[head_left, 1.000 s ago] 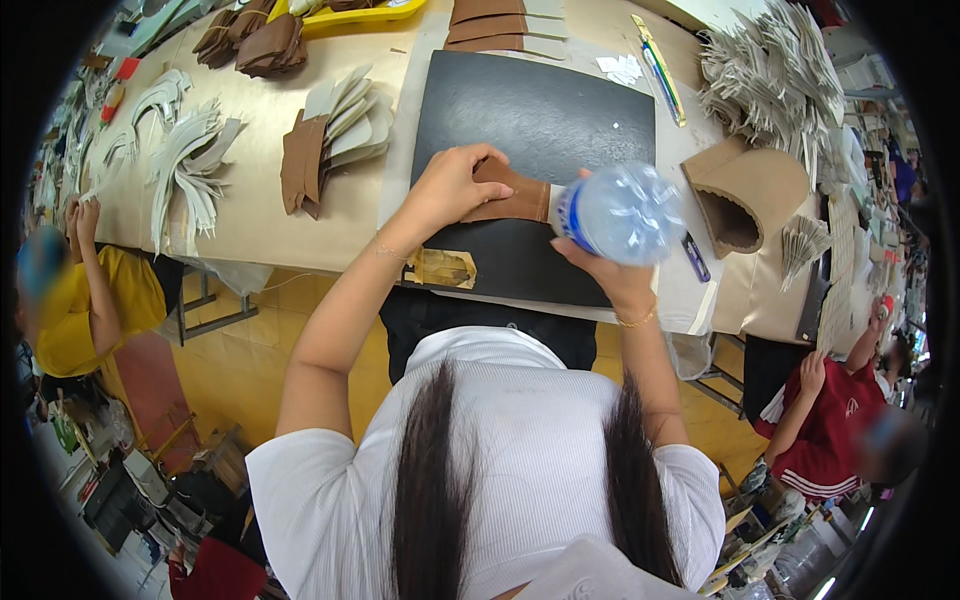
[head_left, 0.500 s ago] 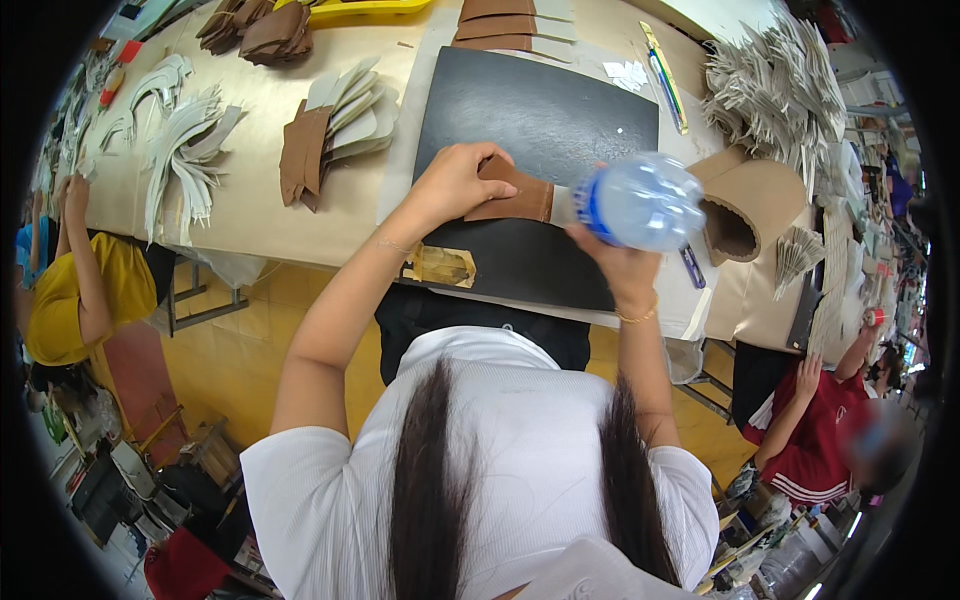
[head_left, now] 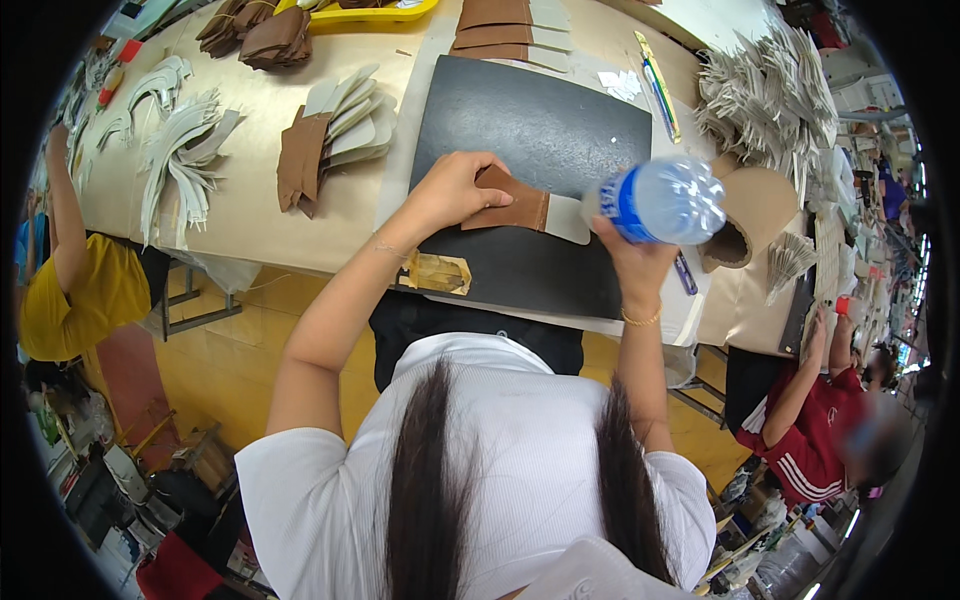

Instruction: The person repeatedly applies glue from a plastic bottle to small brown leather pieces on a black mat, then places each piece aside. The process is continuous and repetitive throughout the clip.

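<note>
My left hand (head_left: 455,190) pinches a flat brown leather piece (head_left: 522,208) between thumb and fingers at its left end. The piece lies on a black board (head_left: 530,120), and a pale grey-white tab (head_left: 568,219) sticks out from its right end. My right hand (head_left: 640,265) grips a clear plastic bottle (head_left: 680,198) with a blue label around its middle. The bottle is tilted on its side above the board's right edge, just right of the pale tab and apart from it. Its near end is partly covered by my fingers.
Brown pieces with pale tabs are fanned out at left (head_left: 305,160) and at the back (head_left: 495,35). Bundles of pale strips (head_left: 770,95) and a cardboard tube (head_left: 755,200) stand at right. A purple cutter (head_left: 685,272) lies near the bottle. Co-workers sit on both sides.
My right hand has carried the bottle slightly right, away from the leather piece, uncovering more of the pale tab. My left hand keeps its hold on the leather.
</note>
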A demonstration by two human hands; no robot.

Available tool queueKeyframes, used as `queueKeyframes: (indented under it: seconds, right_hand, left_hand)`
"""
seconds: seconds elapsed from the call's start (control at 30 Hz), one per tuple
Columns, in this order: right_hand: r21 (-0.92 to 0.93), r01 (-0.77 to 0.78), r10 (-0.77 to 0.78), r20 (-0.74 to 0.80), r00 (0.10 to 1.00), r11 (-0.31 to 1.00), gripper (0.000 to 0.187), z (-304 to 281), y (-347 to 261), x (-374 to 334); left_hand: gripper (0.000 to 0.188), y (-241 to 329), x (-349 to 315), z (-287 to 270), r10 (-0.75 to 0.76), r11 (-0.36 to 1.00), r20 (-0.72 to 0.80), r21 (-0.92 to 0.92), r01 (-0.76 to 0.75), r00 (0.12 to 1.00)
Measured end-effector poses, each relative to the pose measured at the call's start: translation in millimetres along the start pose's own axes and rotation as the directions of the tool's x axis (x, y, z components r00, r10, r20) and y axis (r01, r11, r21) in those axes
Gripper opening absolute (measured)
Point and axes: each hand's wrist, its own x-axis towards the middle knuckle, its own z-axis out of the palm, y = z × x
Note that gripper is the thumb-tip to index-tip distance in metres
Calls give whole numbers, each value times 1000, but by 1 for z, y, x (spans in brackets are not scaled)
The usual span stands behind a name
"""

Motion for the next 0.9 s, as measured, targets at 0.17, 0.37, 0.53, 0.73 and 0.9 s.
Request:
queueKeyframes:
  seconds: [0.17,0.37,0.53,0.73,0.9]
  right_hand:
    - [333,41,30,-206,978,942,81,-18,-9,4]
    - [376,138,-37,-266,963,916,90,-20,-21,15]
    - [384,79,25,-259,965,920,91,-27,-23,13]
    - [366,30,78,-277,958,930,90,-35,-21,10]
    - [355,21,78,-262,962,935,97,-31,-21,13]
  left_hand:
    - [24,2,3,-3,-32,998,22,-53,33,999]
    - [18,29,53,-29,181,963,44,-212,-168,982]
    - [16,43,125,-74,176,886,-93,-420,-199,980]
    - [32,13,168,-108,-71,979,-167,-202,36,983]
    - [59,10,142,-124,203,801,-320,597,31,925]
